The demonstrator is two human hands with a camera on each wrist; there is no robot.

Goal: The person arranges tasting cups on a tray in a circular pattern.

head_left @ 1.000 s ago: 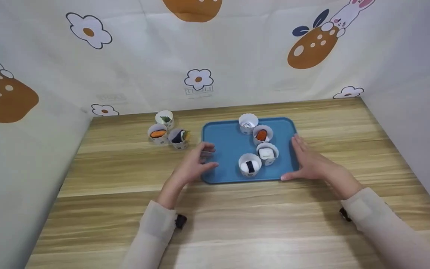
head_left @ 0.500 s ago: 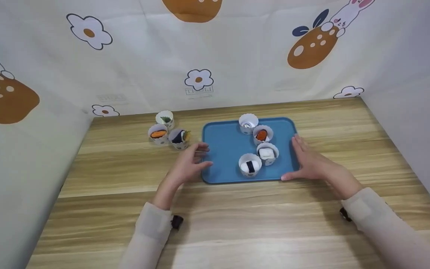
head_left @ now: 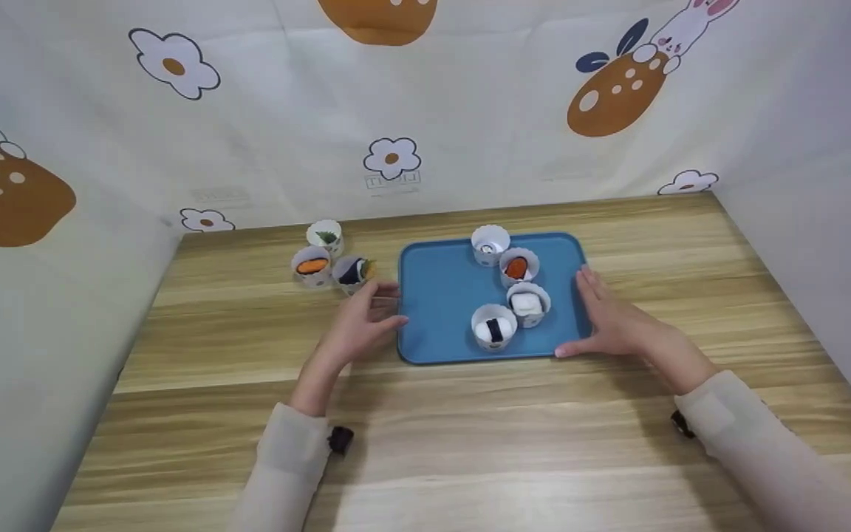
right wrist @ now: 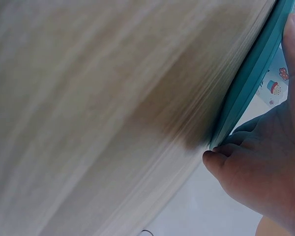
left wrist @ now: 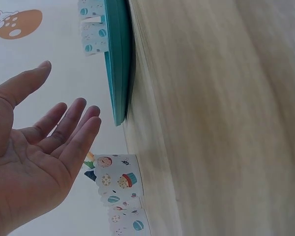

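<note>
A blue rectangular tray (head_left: 436,295) lies on the table and carries several paper cups. Among them are a cup with white rice and a dark band (head_left: 494,329), a cup with a white block (head_left: 529,304), a cup with an orange-red piece (head_left: 518,267) and a cup with something small and pale inside (head_left: 490,245). My right hand (head_left: 615,321) rests against the tray's right side, thumb at the front corner, fingers extended along the edge. Just off the tray's left side is my left hand (head_left: 359,319), fingers loosely spread and holding nothing; in the left wrist view its palm (left wrist: 29,157) shows bare.
Left of the tray, three more cups stand together: one with an orange piece (head_left: 312,267), one with green leaf (head_left: 325,237), one with a dark roll (head_left: 352,272), close to my left fingertips. A patterned curtain (head_left: 285,125) bounds the wooden table (head_left: 470,443) behind.
My left hand has drawn back leftward, from over the tray's left edge to just beside it. The right hand, the tray and the cups stay where they were.
</note>
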